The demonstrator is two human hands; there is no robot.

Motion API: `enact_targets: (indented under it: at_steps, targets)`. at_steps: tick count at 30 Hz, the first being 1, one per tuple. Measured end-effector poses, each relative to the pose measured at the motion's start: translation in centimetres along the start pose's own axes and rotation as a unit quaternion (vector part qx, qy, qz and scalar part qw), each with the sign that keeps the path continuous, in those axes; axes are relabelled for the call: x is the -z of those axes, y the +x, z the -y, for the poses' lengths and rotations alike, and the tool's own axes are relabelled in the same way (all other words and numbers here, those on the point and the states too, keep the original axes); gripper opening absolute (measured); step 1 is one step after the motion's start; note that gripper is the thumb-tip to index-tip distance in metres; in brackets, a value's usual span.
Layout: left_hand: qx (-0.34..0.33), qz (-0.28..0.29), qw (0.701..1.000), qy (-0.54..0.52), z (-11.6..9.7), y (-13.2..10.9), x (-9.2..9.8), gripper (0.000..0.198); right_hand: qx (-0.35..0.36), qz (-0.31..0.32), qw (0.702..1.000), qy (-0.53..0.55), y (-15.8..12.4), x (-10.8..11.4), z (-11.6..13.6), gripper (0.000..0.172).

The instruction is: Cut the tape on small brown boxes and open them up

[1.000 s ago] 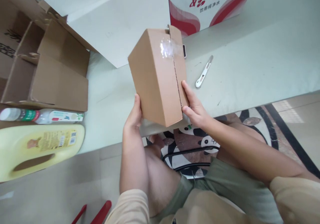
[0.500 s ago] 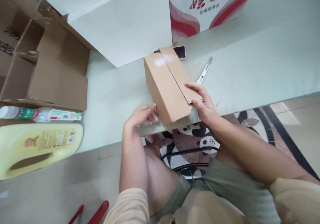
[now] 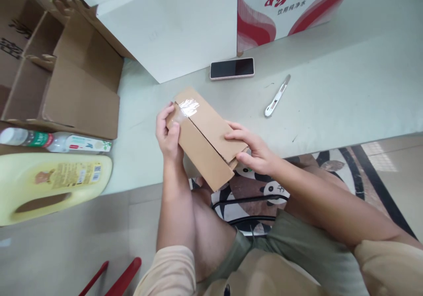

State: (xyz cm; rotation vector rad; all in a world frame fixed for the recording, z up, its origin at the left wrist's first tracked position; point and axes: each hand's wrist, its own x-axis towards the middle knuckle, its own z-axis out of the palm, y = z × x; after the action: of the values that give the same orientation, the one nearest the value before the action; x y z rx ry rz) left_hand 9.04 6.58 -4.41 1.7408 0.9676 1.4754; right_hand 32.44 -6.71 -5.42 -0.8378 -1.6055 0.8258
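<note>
A small brown cardboard box (image 3: 211,133) is held between my two hands, tilted over the table's front edge. Clear tape (image 3: 189,107) shines across the seam at its far end, while the near end of the seam shows a slightly raised flap. My left hand (image 3: 168,131) wraps around the far left corner, thumb on top. My right hand (image 3: 249,146) grips the near right corner by the flap, fingers on the upper face. To the right of the box lies a white utility knife (image 3: 277,95) on the table. The underside of the box is hidden.
A phone (image 3: 231,68) lies behind the box, in front of a large white box (image 3: 175,27) and a red-and-white carton (image 3: 280,14). At the left are an open cardboard box (image 3: 82,75), a plastic bottle (image 3: 59,141) and a yellow jug (image 3: 56,186). The pale table (image 3: 330,89) ends near my knees.
My left hand has moved from the box's near left side to its far left corner and gripped it. The box has turned and shifted toward me and left, uncovering the phone and the whole knife.
</note>
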Motion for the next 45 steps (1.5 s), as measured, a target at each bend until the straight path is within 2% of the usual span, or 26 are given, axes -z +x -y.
enact_targets:
  at_steps: [7,9,11,12,14,16,18,20,23,26,28,30,33,35,37,39,43,45]
  targets:
    - [0.019,-0.032,0.998,-0.046,0.0,-0.2,-0.7,0.046,-0.004,0.003,1.000,-0.028,-0.2,0.2,0.1,0.050]
    - [0.019,-0.040,0.998,-0.053,-0.2,-0.1,-0.9,0.044,-0.007,-0.023,0.998,-0.060,0.0,0.8,0.1,0.049]
    - [0.019,-0.047,0.997,-0.063,-0.5,-0.1,-1.1,0.042,-0.054,-0.077,0.984,-0.149,0.3,2.0,-0.2,0.047]
    - [0.017,-0.048,0.996,-0.067,-0.6,0.0,-1.1,0.042,-0.096,-0.109,0.966,-0.215,0.5,2.8,-0.3,0.046]
    - [0.013,-0.049,0.996,-0.069,-0.8,-0.1,-1.1,0.042,-0.201,-0.152,0.899,-0.358,0.8,4.4,-0.9,0.046]
    - [0.016,-0.051,0.996,-0.065,-0.8,-0.1,-1.1,0.043,-0.299,-0.147,0.822,-0.463,0.9,5.7,-1.4,0.049]
    - [0.024,-0.053,0.997,-0.054,-0.7,-0.1,-1.0,0.046,-0.362,-0.110,0.768,-0.517,0.9,6.6,-1.7,0.049]
    - [0.030,-0.051,0.997,-0.043,-0.5,-0.1,-0.9,0.048,-0.382,-0.074,0.740,-0.548,0.9,7.0,-1.7,0.044]
    - [0.029,-0.037,0.998,-0.045,-0.2,-0.3,-0.9,0.051,-0.395,-0.053,0.718,-0.571,1.4,7.2,-1.4,0.032]
    - [0.027,-0.027,0.998,-0.051,0.0,-0.4,-0.8,0.051,-0.421,-0.066,0.729,-0.536,2.2,7.0,-0.9,0.034]
    - [0.026,-0.024,0.998,-0.052,0.1,-0.5,-0.7,0.050,-0.426,-0.109,0.761,-0.478,2.8,6.7,-0.5,0.044]
    - [0.025,-0.020,0.998,-0.059,0.2,-0.5,-0.8,0.049,-0.403,-0.168,0.818,-0.375,3.3,6.3,-0.3,0.045]
    - [0.023,-0.012,0.997,-0.071,0.1,-0.8,-1.2,0.047,-0.298,-0.218,0.917,-0.150,4.0,5.9,-0.3,0.032]
    - [0.022,0.000,0.997,-0.077,-0.1,-1.0,-1.9,0.045,-0.209,-0.226,0.951,-0.030,4.6,5.8,-0.2,0.030]
    - [0.021,0.021,0.996,-0.078,-0.5,-1.3,-2.6,0.044,-0.140,-0.239,0.961,0.006,5.3,5.6,0.2,0.028]
    - [0.011,0.043,0.996,-0.076,-0.9,-1.6,-3.3,0.043,-0.090,-0.269,0.959,-0.020,5.9,5.2,1.2,0.024]
    - [-0.011,0.059,0.996,-0.068,-1.5,-1.8,-4.0,0.043,0.014,-0.326,0.943,-0.072,6.3,3.4,5.1,0.020]
    - [-0.019,0.059,0.996,-0.065,-1.6,-1.8,-4.1,0.041,0.010,-0.288,0.948,-0.132,6.0,2.3,7.4,0.016]
